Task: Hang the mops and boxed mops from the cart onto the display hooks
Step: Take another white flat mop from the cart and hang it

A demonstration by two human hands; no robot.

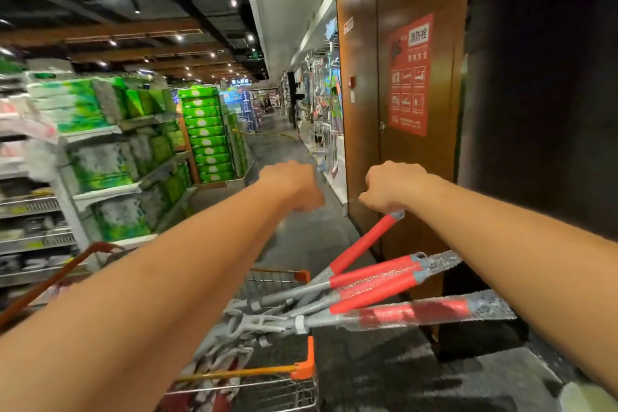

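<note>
My left hand (294,187) is hovering over the cart (302,370), clenching on nothing I can see. The display hooks (322,100) are waiting far down the aisle. The mops (374,291) are lying in the cart, none hung yet, I'm judging. My right hand (389,187) is curling above one handle tip, and I cannot tell whether it is gripping.

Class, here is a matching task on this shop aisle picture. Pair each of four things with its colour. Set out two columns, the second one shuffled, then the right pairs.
Things:
1. mop grips
2. cart corner
3. stacked packs
4. door

Colours:
A. green
B. brown
C. red
D. orange

Pairs: 1-C; 2-D; 3-A; 4-B
</note>
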